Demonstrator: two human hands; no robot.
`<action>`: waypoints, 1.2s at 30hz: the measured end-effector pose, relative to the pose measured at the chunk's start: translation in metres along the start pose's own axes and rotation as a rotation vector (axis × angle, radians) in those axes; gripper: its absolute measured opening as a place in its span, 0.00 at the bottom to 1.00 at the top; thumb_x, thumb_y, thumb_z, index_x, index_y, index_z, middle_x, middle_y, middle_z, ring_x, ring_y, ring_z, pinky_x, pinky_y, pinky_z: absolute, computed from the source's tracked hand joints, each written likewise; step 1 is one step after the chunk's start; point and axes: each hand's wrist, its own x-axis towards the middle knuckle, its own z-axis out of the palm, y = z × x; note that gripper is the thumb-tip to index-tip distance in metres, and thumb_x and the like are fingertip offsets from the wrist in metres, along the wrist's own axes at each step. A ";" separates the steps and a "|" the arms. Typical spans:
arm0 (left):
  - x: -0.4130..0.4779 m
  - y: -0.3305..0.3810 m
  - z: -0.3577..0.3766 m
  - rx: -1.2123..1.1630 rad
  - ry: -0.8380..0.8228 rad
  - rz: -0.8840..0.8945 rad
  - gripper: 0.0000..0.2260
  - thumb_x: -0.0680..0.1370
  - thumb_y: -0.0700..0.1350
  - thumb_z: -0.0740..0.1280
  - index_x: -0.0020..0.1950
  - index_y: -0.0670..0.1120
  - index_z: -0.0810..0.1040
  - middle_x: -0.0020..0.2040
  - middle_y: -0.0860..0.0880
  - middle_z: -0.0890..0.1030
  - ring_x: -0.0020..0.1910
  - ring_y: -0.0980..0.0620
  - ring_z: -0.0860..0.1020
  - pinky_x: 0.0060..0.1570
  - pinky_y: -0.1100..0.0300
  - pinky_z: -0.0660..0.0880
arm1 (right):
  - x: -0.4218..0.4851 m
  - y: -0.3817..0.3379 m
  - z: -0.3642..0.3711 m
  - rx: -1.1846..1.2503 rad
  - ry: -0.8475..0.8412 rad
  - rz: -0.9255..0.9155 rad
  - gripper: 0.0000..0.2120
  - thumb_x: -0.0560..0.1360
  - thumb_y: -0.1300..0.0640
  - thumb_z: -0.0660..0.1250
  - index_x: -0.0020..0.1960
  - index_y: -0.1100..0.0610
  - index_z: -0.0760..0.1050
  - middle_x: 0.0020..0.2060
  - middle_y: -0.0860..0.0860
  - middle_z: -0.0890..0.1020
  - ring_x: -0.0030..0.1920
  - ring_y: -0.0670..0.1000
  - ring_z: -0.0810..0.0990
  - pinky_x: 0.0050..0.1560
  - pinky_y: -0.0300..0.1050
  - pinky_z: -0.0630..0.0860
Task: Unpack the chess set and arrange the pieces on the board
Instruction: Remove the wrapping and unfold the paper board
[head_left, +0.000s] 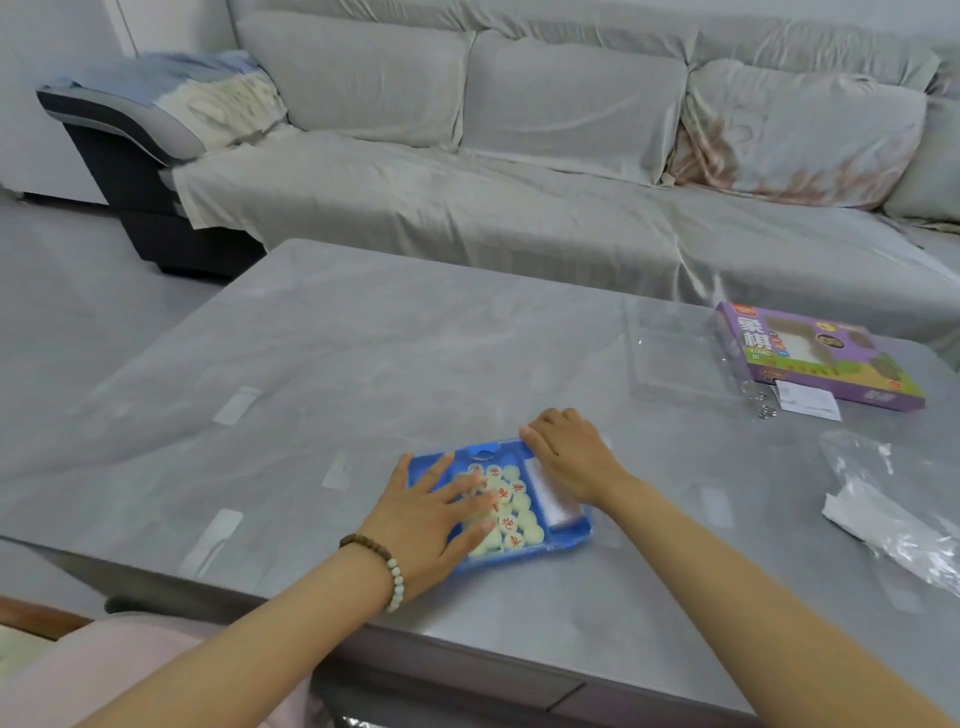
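- Blanket (208, 93) in blue and cream lies over the left arm of a grey covered sofa (467, 208) behind the table (363, 338).
- Left hand (426, 519), with a beaded bracelet (392, 571) on the wrist, lies flat with its fingers spread and straight on the chess pieces (514, 506), clasping nothing.
- Round pale pieces, some showing red characters, sit packed in rows in the left part of a blue tray (571, 535), which rests on the table near its front edge.
- White roll (550, 499) lies in the tray's narrow right compartment, just beside the pieces.
- Right hand (566, 452) sits over the tray's far right corner, fingers bent down over the rim and holding the tray there.
- Clear plastic cover (675, 353) lies further back on the table, just left of a purple chess box (821, 358).
- Key ring (766, 410) and a white paper slip (808, 400) lie at the box's front edge.
- Crumpled clear wrap (893, 509) lies at the right edge of the table.
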 end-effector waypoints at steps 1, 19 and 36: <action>0.003 0.004 -0.001 0.039 -0.016 -0.066 0.33 0.72 0.64 0.25 0.75 0.63 0.48 0.77 0.57 0.46 0.74 0.49 0.35 0.69 0.44 0.32 | -0.005 0.004 -0.002 -0.009 0.023 0.038 0.17 0.82 0.49 0.49 0.44 0.56 0.72 0.49 0.55 0.75 0.52 0.56 0.70 0.51 0.47 0.63; 0.072 0.007 0.018 -0.226 0.103 -0.088 0.20 0.81 0.57 0.46 0.73 0.65 0.50 0.76 0.60 0.47 0.75 0.47 0.47 0.71 0.50 0.57 | -0.049 0.014 0.013 0.249 0.138 0.037 0.13 0.71 0.46 0.71 0.47 0.49 0.69 0.43 0.44 0.72 0.42 0.46 0.71 0.44 0.40 0.71; 0.070 0.009 0.015 -0.258 0.092 -0.093 0.20 0.81 0.59 0.46 0.73 0.65 0.51 0.76 0.59 0.47 0.75 0.46 0.46 0.72 0.51 0.53 | -0.029 0.020 0.017 0.424 0.119 0.028 0.16 0.77 0.51 0.64 0.34 0.54 0.64 0.36 0.48 0.68 0.36 0.45 0.66 0.39 0.38 0.66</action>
